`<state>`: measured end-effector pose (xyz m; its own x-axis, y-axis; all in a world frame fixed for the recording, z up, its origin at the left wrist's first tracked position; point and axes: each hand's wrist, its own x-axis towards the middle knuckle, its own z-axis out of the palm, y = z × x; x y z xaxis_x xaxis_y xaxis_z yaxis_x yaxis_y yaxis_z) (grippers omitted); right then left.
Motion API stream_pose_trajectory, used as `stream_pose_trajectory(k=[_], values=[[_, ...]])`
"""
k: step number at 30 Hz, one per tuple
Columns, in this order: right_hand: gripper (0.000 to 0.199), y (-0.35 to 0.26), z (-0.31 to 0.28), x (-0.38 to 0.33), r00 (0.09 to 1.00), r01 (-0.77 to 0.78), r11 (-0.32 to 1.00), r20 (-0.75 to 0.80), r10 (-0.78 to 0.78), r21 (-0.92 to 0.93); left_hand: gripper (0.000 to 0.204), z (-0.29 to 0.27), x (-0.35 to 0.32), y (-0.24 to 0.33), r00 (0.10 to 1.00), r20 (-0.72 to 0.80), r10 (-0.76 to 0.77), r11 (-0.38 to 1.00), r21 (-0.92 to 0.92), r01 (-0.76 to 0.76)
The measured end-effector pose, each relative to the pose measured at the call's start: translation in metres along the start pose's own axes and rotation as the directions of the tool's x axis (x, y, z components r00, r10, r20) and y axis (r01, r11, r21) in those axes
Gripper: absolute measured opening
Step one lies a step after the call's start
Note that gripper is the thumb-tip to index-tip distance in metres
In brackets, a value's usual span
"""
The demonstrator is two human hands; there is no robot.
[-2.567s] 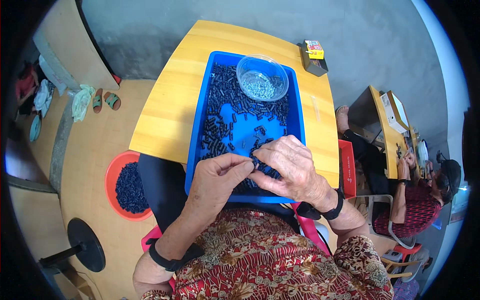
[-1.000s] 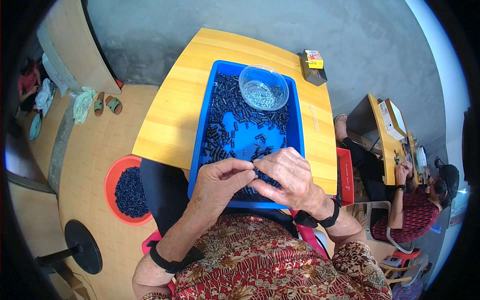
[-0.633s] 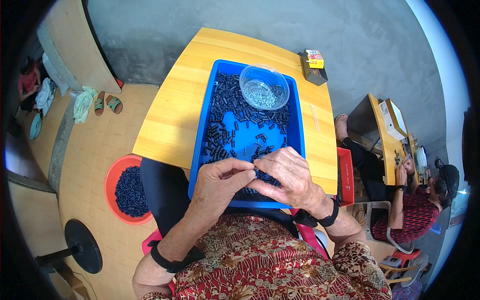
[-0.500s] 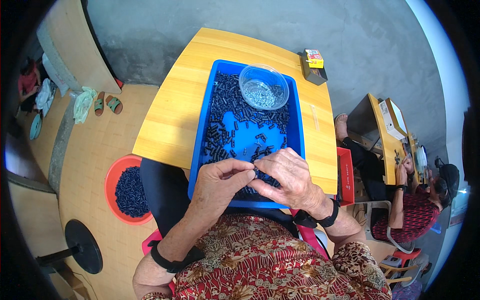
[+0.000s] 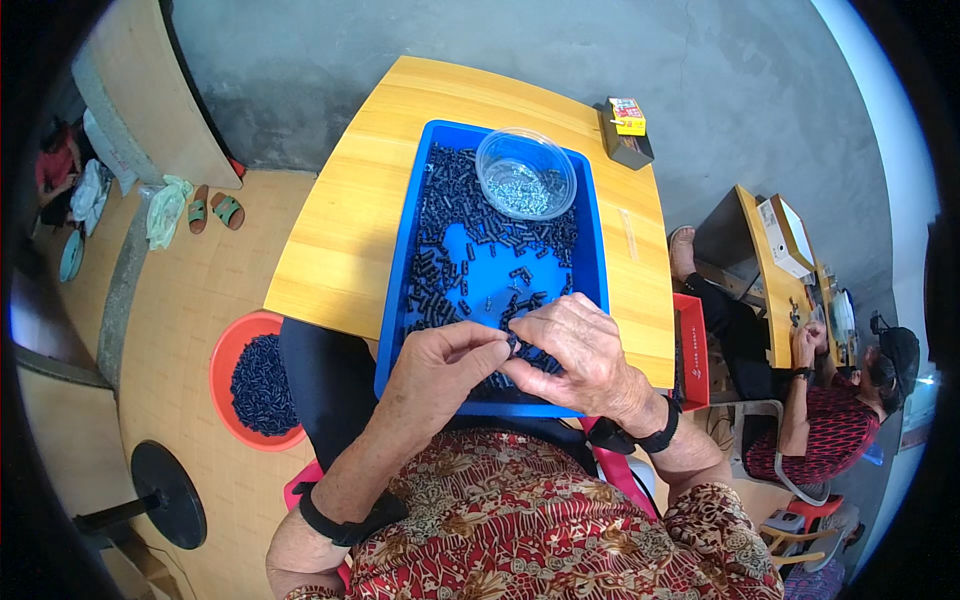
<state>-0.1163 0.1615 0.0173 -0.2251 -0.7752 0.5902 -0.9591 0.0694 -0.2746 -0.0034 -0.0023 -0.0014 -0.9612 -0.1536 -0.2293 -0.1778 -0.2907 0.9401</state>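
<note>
Over the near end of a blue tray [image 5: 401,250], my left hand [image 5: 437,368] and my right hand [image 5: 575,352] meet fingertip to fingertip. Between them is a small black plastic piece [image 5: 513,343], mostly covered by my fingers. Both hands are closed in a pinch on it. Many similar small black pieces [image 5: 455,185] lie loose in the tray, heaped at the far end and left side. A round clear plastic tub [image 5: 493,181] rests on them at the far right, with small silvery metal parts [image 5: 522,187] in its bottom.
The tray sits on a yellow wooden table [image 5: 345,220]. An orange basin [image 5: 222,375] of black pieces stands on the floor at left; a red crate [image 5: 692,350] is at right. A dark box [image 5: 628,150] stands at the table's back corner. Another person [image 5: 815,430] sits working at right.
My fingertips have shifted slightly around the small black piece, which shows a little more now. My hands otherwise stay in the same place over the tray.
</note>
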Motion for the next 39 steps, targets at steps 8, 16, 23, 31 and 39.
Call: stream_pose_trajectory(k=[8,16,23,31,39], values=[[0.032,-0.001,-0.002,0.003,1.0,0.013,1.0,0.011,-0.013,-0.001,0.021,0.0,0.0,0.0,0.999,0.02,0.046,0.999,-0.01,-0.046],[0.028,-0.002,0.0,0.004,1.0,-0.002,1.0,-0.013,0.002,0.003,0.025,0.0,0.0,0.002,0.998,0.061,0.033,0.999,-0.021,-0.032],[0.019,-0.003,0.003,0.007,0.995,0.084,0.996,-0.055,-0.086,-0.027,0.022,-0.001,0.002,-0.008,0.994,0.069,0.083,0.993,0.076,-0.088],[0.017,-0.003,0.008,0.007,0.994,0.1,0.995,-0.042,-0.101,-0.027,0.02,0.002,0.003,-0.011,0.997,0.017,0.076,0.995,0.06,-0.077],[0.019,-0.002,0.008,0.005,0.993,0.115,0.993,-0.021,-0.116,-0.039,0.018,0.001,0.004,-0.014,0.996,0.02,0.082,0.992,0.094,-0.084]])
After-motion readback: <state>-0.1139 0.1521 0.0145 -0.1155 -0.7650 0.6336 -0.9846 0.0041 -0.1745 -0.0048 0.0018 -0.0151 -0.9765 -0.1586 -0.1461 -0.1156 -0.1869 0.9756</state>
